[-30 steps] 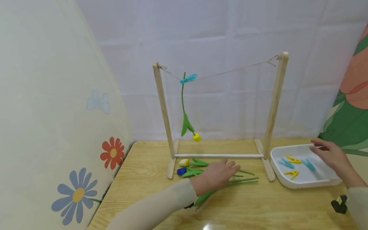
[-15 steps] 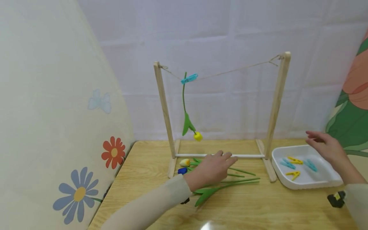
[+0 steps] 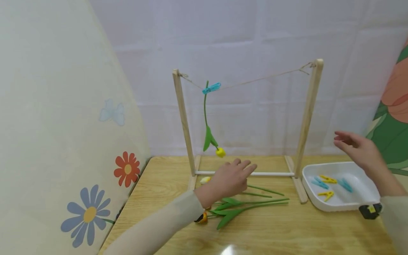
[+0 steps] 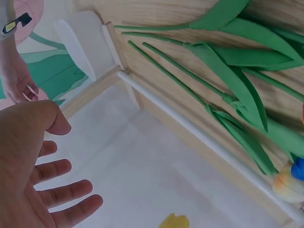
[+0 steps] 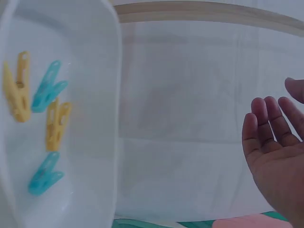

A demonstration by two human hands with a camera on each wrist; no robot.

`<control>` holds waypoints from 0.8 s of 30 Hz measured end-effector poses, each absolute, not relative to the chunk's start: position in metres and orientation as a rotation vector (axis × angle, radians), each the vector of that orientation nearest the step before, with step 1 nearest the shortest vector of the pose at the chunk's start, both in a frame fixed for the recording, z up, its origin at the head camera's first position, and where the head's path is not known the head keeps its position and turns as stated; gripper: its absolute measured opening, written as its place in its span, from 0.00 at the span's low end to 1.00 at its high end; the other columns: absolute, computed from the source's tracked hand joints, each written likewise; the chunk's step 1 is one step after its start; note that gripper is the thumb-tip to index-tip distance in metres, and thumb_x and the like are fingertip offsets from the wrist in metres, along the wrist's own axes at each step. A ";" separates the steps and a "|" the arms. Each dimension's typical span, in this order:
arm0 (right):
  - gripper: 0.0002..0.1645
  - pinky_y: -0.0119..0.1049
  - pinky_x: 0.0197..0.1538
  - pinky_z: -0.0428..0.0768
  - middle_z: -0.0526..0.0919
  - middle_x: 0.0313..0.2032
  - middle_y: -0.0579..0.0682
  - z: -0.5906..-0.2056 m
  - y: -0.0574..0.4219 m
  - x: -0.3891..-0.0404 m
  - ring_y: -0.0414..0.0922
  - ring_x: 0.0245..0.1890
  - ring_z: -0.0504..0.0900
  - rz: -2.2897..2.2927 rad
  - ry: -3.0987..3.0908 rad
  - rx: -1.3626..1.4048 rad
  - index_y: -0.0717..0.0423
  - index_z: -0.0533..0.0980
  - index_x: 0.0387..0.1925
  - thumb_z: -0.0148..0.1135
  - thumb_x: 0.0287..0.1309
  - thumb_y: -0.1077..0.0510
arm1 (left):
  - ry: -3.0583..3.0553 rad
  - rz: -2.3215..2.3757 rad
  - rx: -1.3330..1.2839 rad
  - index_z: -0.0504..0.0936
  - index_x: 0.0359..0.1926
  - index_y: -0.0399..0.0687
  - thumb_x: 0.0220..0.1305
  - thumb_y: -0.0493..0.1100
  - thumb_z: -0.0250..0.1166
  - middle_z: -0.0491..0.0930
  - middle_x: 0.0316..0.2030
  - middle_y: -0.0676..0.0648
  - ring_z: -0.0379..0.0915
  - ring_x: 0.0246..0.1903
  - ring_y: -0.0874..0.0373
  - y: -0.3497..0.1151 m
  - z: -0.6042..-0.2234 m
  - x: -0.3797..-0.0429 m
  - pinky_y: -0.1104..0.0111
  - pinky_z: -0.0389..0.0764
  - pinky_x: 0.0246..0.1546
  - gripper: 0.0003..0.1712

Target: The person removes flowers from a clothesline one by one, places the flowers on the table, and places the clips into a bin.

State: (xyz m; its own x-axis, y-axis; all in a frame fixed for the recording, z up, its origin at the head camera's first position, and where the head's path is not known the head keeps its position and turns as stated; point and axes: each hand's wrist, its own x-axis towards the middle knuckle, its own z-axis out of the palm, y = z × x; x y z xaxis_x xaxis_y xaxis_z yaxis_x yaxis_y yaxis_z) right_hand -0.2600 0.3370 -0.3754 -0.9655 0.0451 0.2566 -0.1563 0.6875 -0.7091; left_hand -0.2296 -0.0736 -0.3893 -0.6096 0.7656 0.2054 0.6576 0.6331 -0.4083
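Observation:
My left hand [image 3: 227, 179] is over several artificial tulips on the table, holding nothing, its fingers spread in the left wrist view. Their green stems [image 3: 266, 202] point right. A cream-yellow bloom [image 3: 205, 180] and an orange bloom [image 3: 203, 217] show beside the hand, and a blue bloom [image 4: 298, 168] shows in the left wrist view. Above the white tray [image 3: 347, 205], my right hand [image 3: 361, 150] is raised with nothing in it. Yellow clothespins [image 3: 326, 195] and light blue clothespins [image 3: 345, 185] lie in the tray. A yellow tulip [image 3: 220, 152] hangs upside down, clipped by a blue clothespin [image 3: 211, 88].
A wooden frame [image 3: 308, 120] stands at the back of the table, with a string [image 3: 264, 78] tied between its posts and a white rod [image 3: 271, 174] along its base. White cloth [image 3: 255, 117] hangs behind, and a flower-printed panel [image 3: 124, 198] rises on the left.
My left hand has lifted away from the tulips and drawn slightly left, uncovering more leaves and the orange bloom. My right hand has risen and shifted left, out of the tray area.

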 end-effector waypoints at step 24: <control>0.34 0.11 0.43 0.69 0.77 0.44 0.20 -0.308 0.299 -0.248 0.21 0.45 0.75 1.267 -2.485 0.271 0.55 0.68 0.72 0.56 0.72 0.42 | -2.342 0.152 -0.985 0.74 0.68 0.46 0.63 0.46 0.68 0.80 0.58 0.47 0.79 0.51 0.51 -0.127 -0.336 -0.244 0.69 0.85 0.30 0.33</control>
State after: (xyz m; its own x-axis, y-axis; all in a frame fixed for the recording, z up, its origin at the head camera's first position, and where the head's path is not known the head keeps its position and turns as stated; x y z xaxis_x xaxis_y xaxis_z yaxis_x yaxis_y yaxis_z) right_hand -0.2479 0.2994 -0.3080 -0.9249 -0.0163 0.3799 -0.3171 0.5845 -0.7469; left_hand -0.2444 -0.1269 -0.3363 -0.5535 0.6844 0.4746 0.6172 0.7197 -0.3180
